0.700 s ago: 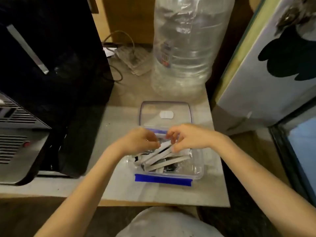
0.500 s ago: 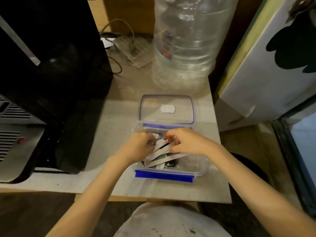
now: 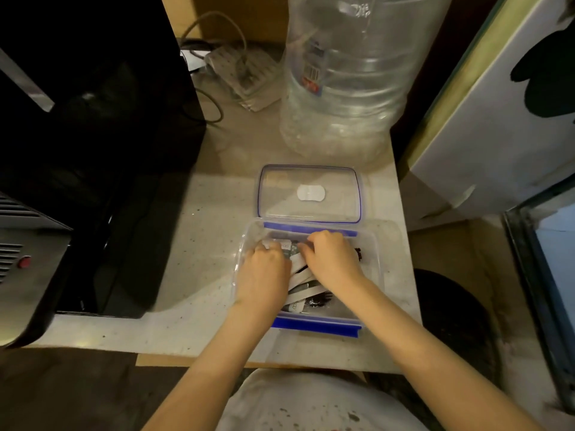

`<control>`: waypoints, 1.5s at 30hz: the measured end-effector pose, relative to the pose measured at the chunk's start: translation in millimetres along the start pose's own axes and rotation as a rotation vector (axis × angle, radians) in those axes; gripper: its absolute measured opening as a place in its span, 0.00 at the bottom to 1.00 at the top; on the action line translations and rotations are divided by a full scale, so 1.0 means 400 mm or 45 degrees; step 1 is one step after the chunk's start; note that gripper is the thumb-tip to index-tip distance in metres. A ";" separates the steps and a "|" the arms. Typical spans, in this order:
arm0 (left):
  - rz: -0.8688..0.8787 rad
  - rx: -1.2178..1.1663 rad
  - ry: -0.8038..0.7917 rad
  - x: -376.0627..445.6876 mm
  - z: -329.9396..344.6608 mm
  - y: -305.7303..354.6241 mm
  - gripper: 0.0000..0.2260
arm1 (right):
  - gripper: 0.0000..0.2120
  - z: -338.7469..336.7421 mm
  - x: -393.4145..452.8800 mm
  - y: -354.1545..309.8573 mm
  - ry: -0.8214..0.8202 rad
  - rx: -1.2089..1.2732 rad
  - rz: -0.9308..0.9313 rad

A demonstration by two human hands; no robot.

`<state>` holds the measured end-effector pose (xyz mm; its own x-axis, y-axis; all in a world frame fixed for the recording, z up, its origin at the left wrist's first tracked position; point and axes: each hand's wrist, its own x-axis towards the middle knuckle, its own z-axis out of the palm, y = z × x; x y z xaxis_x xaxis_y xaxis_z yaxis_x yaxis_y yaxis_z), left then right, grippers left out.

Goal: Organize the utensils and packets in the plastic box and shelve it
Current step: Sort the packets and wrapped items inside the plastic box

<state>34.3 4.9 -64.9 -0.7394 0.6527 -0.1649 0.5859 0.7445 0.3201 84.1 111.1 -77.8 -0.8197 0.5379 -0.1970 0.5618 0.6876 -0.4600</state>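
Observation:
A clear plastic box (image 3: 375, 269) with blue clips (image 3: 317, 326) stands on the pale counter near its front edge. Its clear lid (image 3: 311, 185) lies flat just behind it. Inside are several long white packets (image 3: 303, 275) lying slantwise over black utensils (image 3: 320, 301). Both hands are down inside the box. My left hand (image 3: 264, 272) has its fingers curled over the packets' left far ends. My right hand (image 3: 329, 259) curls its fingers over the same bundle beside it. The fingertips and the packets' far ends are hidden under the knuckles.
A big clear water bottle (image 3: 342, 82) stands behind the lid. A black appliance (image 3: 93, 119) fills the counter's left side. A power strip with cables (image 3: 245, 76) lies at the back. A white panel (image 3: 497, 119) leans at the right. The counter edge (image 3: 249, 362) is close.
Both hands have gone down from above the box into it, taking the white packets with them toward its far side. The box and lid stay put.

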 end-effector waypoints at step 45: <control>-0.571 -1.997 -0.308 -0.035 -0.061 -0.009 0.18 | 0.09 -0.156 -0.087 0.033 0.181 1.374 0.175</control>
<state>34.5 -10.4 -40.9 -0.5933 0.5550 -0.5831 -0.6440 0.1075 0.7575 127.0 131.8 -22.9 -0.6984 0.6761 -0.2347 0.1970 -0.1336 -0.9713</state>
